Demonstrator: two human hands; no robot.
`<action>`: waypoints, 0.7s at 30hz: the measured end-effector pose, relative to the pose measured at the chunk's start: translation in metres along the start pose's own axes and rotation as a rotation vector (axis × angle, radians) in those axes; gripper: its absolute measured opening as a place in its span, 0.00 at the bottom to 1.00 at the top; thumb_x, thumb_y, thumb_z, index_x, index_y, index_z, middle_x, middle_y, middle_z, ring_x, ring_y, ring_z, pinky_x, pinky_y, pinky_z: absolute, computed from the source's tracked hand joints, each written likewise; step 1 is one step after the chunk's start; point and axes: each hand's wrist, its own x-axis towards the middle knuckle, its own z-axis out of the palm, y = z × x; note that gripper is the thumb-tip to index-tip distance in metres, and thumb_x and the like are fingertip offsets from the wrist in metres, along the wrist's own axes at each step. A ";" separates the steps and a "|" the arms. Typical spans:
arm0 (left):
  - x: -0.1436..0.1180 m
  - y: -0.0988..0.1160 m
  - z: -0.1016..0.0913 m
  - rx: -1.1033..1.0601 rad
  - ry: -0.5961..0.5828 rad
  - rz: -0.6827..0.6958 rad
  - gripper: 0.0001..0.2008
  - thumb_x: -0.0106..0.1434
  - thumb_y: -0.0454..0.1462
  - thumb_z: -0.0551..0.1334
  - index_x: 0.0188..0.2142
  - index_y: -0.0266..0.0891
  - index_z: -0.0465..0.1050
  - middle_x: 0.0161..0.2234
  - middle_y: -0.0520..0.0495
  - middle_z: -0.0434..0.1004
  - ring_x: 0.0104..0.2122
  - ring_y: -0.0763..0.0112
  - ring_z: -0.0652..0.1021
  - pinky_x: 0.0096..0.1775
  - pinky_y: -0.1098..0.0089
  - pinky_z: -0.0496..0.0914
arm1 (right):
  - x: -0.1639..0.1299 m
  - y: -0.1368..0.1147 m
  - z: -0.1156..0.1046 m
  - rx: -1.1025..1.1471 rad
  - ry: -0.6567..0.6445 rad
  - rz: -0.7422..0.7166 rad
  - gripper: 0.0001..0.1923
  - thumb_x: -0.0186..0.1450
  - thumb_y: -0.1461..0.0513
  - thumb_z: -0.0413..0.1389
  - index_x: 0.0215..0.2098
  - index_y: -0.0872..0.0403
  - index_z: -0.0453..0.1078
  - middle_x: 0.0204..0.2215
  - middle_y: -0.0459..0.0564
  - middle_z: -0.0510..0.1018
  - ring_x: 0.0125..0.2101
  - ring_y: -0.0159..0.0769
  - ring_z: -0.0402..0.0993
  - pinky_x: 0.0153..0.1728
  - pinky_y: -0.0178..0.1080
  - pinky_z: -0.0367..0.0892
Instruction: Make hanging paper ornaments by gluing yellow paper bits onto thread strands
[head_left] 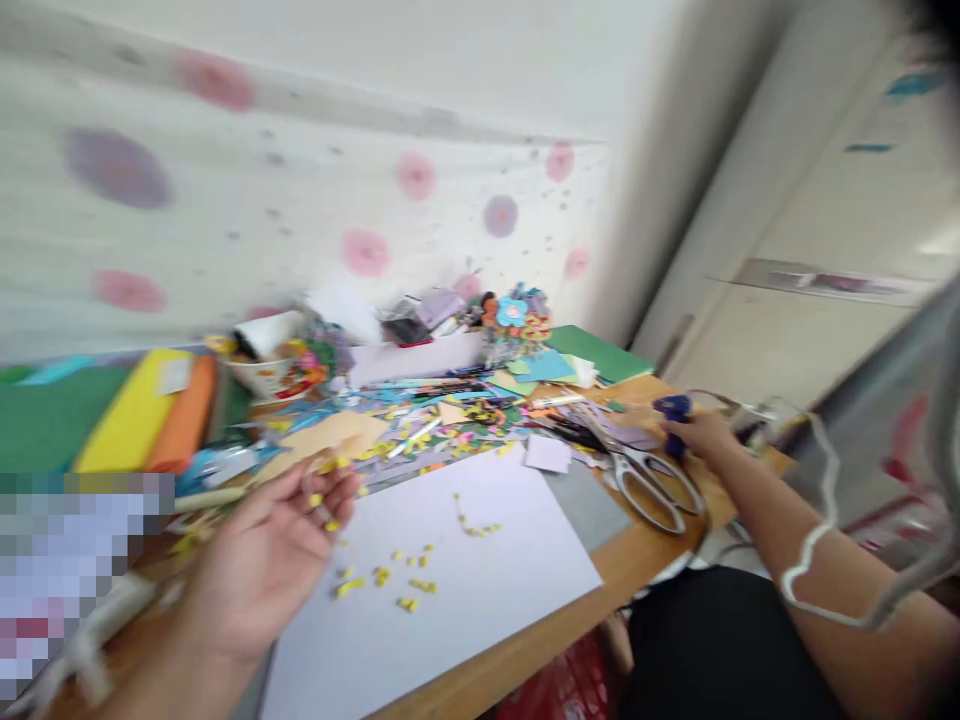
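My left hand [277, 555] hovers palm-up over the left edge of a white sheet of paper [457, 590], fingers apart, with small yellow paper bits stuck on the fingertips. More yellow bits [405, 580] lie scattered on the sheet. My right hand [697, 435] reaches to the table's right end and grips a small dark blue object [673, 410]. Large scissors [645, 475] lie just left of that hand, handles toward me. The picture is blurred.
Coloured paper scraps and pens [450, 410] litter the wooden table [630, 565] behind the sheet. Yellow and orange foam sheets [150, 410] lie at left, a paper cup [266, 375] and paper flowers [517, 320] at the back. A cabinet [810, 220] stands right.
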 end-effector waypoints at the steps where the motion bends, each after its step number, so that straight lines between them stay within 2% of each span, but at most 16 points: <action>1: -0.007 0.000 0.008 -0.013 -0.012 -0.024 0.15 0.66 0.28 0.51 0.24 0.38 0.69 0.24 0.48 0.79 0.26 0.70 0.81 0.28 0.74 0.77 | 0.001 -0.004 0.002 0.014 -0.010 0.001 0.20 0.58 0.62 0.63 0.11 0.51 0.64 0.07 0.42 0.59 0.10 0.27 0.53 0.17 0.39 0.44; 3: -0.013 -0.001 0.015 -0.049 -0.025 -0.018 0.16 0.66 0.30 0.52 0.22 0.36 0.69 0.25 0.45 0.79 0.26 0.70 0.81 0.27 0.74 0.76 | 0.006 -0.013 0.006 0.042 0.007 0.054 0.22 0.55 0.63 0.67 0.10 0.49 0.62 0.05 0.41 0.56 0.08 0.26 0.49 0.14 0.40 0.41; 5: -0.013 -0.001 0.013 -0.078 -0.038 -0.023 0.16 0.66 0.31 0.54 0.22 0.34 0.70 0.26 0.43 0.79 0.27 0.69 0.81 0.28 0.73 0.76 | 0.011 -0.029 0.016 0.165 0.095 0.133 0.17 0.56 0.60 0.67 0.15 0.48 0.67 0.07 0.43 0.62 0.08 0.29 0.55 0.12 0.39 0.44; 7: -0.013 -0.002 0.008 -0.101 -0.054 -0.033 0.15 0.66 0.31 0.55 0.22 0.34 0.70 0.26 0.43 0.79 0.27 0.69 0.81 0.28 0.73 0.75 | 0.005 -0.056 0.033 0.274 0.083 0.161 0.12 0.58 0.56 0.65 0.20 0.46 0.70 0.12 0.46 0.69 0.12 0.33 0.63 0.13 0.39 0.51; 8: -0.013 -0.002 0.005 -0.110 -0.063 -0.038 0.15 0.66 0.31 0.55 0.22 0.34 0.71 0.26 0.43 0.79 0.27 0.69 0.81 0.28 0.72 0.75 | -0.002 -0.073 0.044 0.340 0.063 0.182 0.12 0.57 0.56 0.65 0.19 0.46 0.70 0.13 0.47 0.69 0.13 0.34 0.65 0.14 0.39 0.54; 9: -0.014 -0.003 0.004 -0.117 -0.073 -0.041 0.15 0.65 0.31 0.56 0.22 0.34 0.71 0.25 0.43 0.79 0.26 0.68 0.81 0.27 0.72 0.75 | -0.012 -0.091 0.057 0.374 -0.070 0.209 0.10 0.57 0.57 0.65 0.21 0.47 0.72 0.16 0.49 0.73 0.16 0.34 0.67 0.16 0.39 0.57; 11: -0.014 -0.004 0.003 -0.120 -0.085 -0.045 0.16 0.66 0.31 0.55 0.22 0.34 0.71 0.25 0.43 0.79 0.26 0.68 0.81 0.27 0.72 0.75 | -0.037 -0.130 0.083 0.385 -0.245 0.231 0.04 0.54 0.58 0.65 0.27 0.49 0.76 0.24 0.51 0.78 0.21 0.36 0.72 0.19 0.38 0.62; 13: -0.014 -0.004 0.005 -0.118 -0.085 -0.049 0.16 0.66 0.31 0.55 0.21 0.34 0.70 0.25 0.42 0.79 0.26 0.68 0.81 0.27 0.72 0.75 | -0.060 -0.165 0.108 0.456 -0.463 0.183 0.11 0.48 0.59 0.67 0.30 0.50 0.77 0.28 0.51 0.80 0.27 0.41 0.75 0.24 0.38 0.69; 15: -0.014 -0.005 0.006 -0.118 -0.077 -0.050 0.16 0.66 0.31 0.55 0.21 0.34 0.70 0.26 0.42 0.79 0.27 0.68 0.81 0.28 0.71 0.75 | -0.074 -0.190 0.127 0.481 -0.654 0.118 0.12 0.48 0.60 0.66 0.32 0.51 0.77 0.29 0.50 0.80 0.28 0.41 0.75 0.26 0.39 0.71; 18: -0.013 -0.004 0.006 -0.115 -0.071 -0.055 0.15 0.65 0.31 0.55 0.22 0.35 0.70 0.24 0.43 0.79 0.27 0.67 0.82 0.28 0.71 0.75 | -0.078 -0.207 0.143 0.452 -0.794 0.044 0.10 0.50 0.60 0.63 0.32 0.52 0.76 0.26 0.49 0.78 0.24 0.36 0.71 0.22 0.36 0.69; 21: -0.013 -0.005 0.005 -0.104 -0.080 -0.055 0.14 0.65 0.31 0.56 0.23 0.35 0.71 0.24 0.44 0.78 0.27 0.67 0.81 0.28 0.71 0.75 | -0.074 -0.207 0.151 0.421 -0.814 -0.010 0.09 0.53 0.58 0.63 0.32 0.53 0.76 0.25 0.49 0.76 0.22 0.33 0.69 0.20 0.34 0.67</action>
